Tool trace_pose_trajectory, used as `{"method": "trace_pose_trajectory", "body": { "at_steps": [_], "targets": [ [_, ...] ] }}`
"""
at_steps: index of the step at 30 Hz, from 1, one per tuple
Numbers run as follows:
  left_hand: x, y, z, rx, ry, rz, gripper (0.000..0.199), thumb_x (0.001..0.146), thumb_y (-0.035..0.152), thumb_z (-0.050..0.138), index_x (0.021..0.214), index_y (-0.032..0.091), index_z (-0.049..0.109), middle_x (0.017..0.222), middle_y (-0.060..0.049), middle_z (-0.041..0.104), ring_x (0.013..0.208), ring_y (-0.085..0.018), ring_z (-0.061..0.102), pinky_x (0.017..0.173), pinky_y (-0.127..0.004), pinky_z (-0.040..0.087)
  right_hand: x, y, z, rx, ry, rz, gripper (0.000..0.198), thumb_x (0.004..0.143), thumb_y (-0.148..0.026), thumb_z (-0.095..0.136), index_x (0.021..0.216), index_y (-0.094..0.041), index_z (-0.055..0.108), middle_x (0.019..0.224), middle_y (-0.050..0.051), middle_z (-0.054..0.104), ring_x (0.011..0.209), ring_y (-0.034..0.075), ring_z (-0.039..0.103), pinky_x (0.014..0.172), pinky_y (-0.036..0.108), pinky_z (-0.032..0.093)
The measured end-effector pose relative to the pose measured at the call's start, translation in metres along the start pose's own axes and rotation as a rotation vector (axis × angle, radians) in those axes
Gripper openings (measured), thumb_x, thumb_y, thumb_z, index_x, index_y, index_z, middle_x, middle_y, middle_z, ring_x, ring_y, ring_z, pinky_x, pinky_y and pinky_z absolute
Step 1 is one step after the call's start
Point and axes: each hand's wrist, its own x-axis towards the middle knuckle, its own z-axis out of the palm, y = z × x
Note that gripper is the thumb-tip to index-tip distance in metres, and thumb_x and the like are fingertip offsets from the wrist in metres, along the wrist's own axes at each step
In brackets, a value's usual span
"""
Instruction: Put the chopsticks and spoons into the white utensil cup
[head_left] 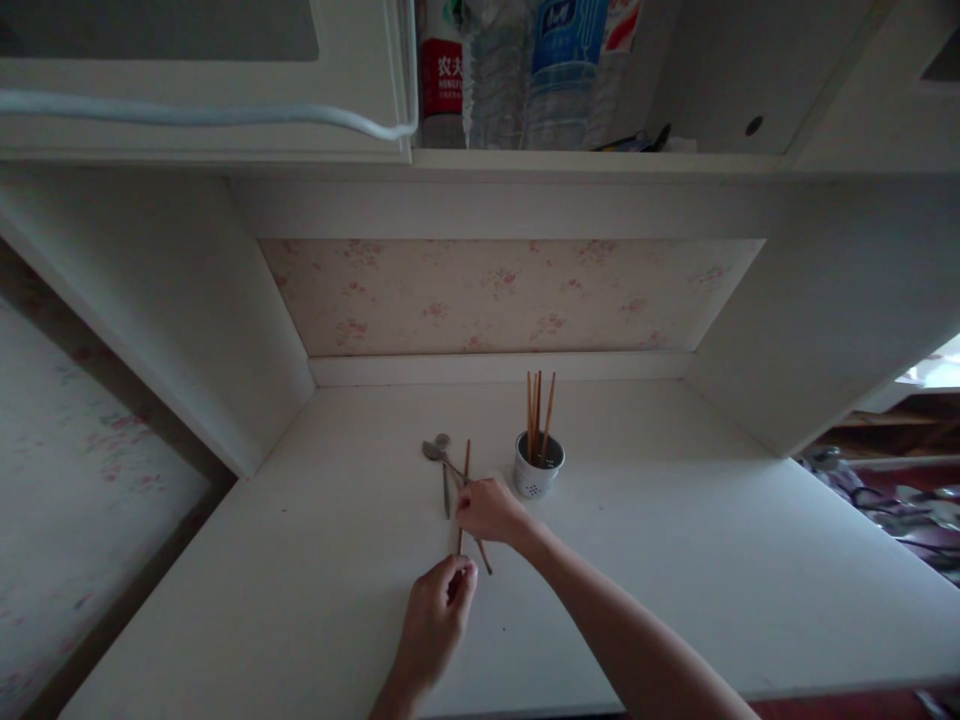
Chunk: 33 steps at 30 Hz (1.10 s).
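My left hand (439, 612) is closed, its fingertips pinching the near end of a brown chopstick (467, 460). Higher up, my right hand (491, 510) closes around the middle of that chopstick and hides part of it. A second chopstick (485, 557) slants out from under my right hand toward me. Just left of the hands lie two metal spoons, one with a dark bowl (432, 451) and one with its handle (446, 492) pointing toward me. To the right, a white cup with holes (534, 480) stands upright with several chopsticks (536, 410) in it.
The white desktop (660, 540) runs between two side panels, with a floral-papered back wall (495, 300). Overhead, an open shelf holds plastic bottles (562, 80). A cabinet door (360, 90) with a pale cable (187, 108) across it is at upper left.
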Motion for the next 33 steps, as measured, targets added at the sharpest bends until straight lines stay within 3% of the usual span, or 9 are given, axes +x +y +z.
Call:
{"method": "trace_pose_trajectory", "body": {
  "at_steps": [8,12,15,18,21,24,28,33],
  "targets": [
    [-0.001,-0.001,0.002,0.027,-0.002,0.022,0.034,0.093,0.040,0.040,0.084,0.019,0.064,0.066,0.001,0.060,0.059,-0.012,0.051,0.057,-0.019,0.037,-0.033,0.023,-0.010,0.301,-0.034,-0.088,0.025,0.076,-0.019,0.045,0.075,-0.020,0.071,0.056,-0.001,0.068,0.058,0.014,0.067,0.053,0.017,0.044],
    [0.000,-0.004,0.004,0.050,-0.003,0.055,0.032,0.093,0.038,0.041,0.085,0.020,0.065,0.067,0.001,0.062,0.059,-0.011,0.053,0.057,-0.018,0.039,-0.056,0.038,-0.013,0.429,-0.064,-0.095,0.024,0.075,-0.016,0.046,0.080,-0.019,0.069,0.060,-0.001,0.067,0.055,0.012,0.066,0.050,0.017,0.045],
    [0.000,-0.005,0.005,0.055,-0.002,0.074,0.030,0.093,0.037,0.041,0.084,0.020,0.065,0.068,0.000,0.064,0.059,-0.012,0.055,0.058,-0.017,0.041,-0.076,0.048,-0.025,0.726,-0.035,-0.124,0.016,0.077,-0.021,0.052,0.088,-0.019,0.063,0.076,0.001,0.067,0.060,0.012,0.066,0.052,0.020,0.049],
    [0.000,-0.006,0.006,0.043,-0.002,0.083,0.029,0.092,0.037,0.042,0.086,0.020,0.065,0.072,-0.001,0.067,0.062,-0.012,0.059,0.060,-0.017,0.044,-0.093,0.058,-0.045,1.068,0.104,-0.127,0.029,0.076,-0.030,0.061,0.103,-0.022,0.053,0.091,0.001,0.063,0.065,0.013,0.066,0.056,0.025,0.052],
    [-0.001,-0.005,0.006,0.048,-0.002,0.087,0.029,0.092,0.037,0.042,0.086,0.020,0.065,0.072,-0.001,0.067,0.061,-0.012,0.059,0.059,-0.017,0.045,-0.102,0.071,-0.065,1.229,0.300,-0.070,0.042,0.073,-0.033,0.066,0.112,-0.024,0.052,0.092,0.000,0.063,0.072,0.015,0.067,0.069,0.031,0.054],
    [-0.002,-0.004,0.006,0.060,-0.005,0.082,0.030,0.092,0.038,0.042,0.085,0.020,0.064,0.070,-0.002,0.067,0.060,-0.013,0.059,0.058,-0.017,0.045,-0.102,0.085,-0.078,1.292,0.450,0.017,0.035,0.072,-0.035,0.067,0.103,-0.021,0.062,0.091,0.002,0.066,0.078,0.016,0.067,0.077,0.033,0.054],
    [-0.002,-0.002,0.007,0.064,-0.023,0.080,0.030,0.093,0.038,0.041,0.084,0.021,0.064,0.069,0.000,0.066,0.060,-0.012,0.059,0.059,-0.017,0.044,-0.095,0.095,-0.090,1.332,0.639,0.076,0.030,0.067,-0.041,0.073,0.085,-0.018,0.064,0.084,0.003,0.066,0.078,0.019,0.067,0.075,0.036,0.056],
    [-0.001,-0.006,0.009,0.079,-0.005,0.093,0.027,0.092,0.037,0.043,0.085,0.022,0.064,0.073,-0.001,0.068,0.064,-0.013,0.062,0.061,-0.017,0.046,-0.076,0.101,-0.111,1.246,0.861,0.072,0.040,0.071,-0.050,0.069,0.087,-0.014,0.066,0.082,0.007,0.068,0.080,0.019,0.066,0.069,0.031,0.056]
  ]
}}
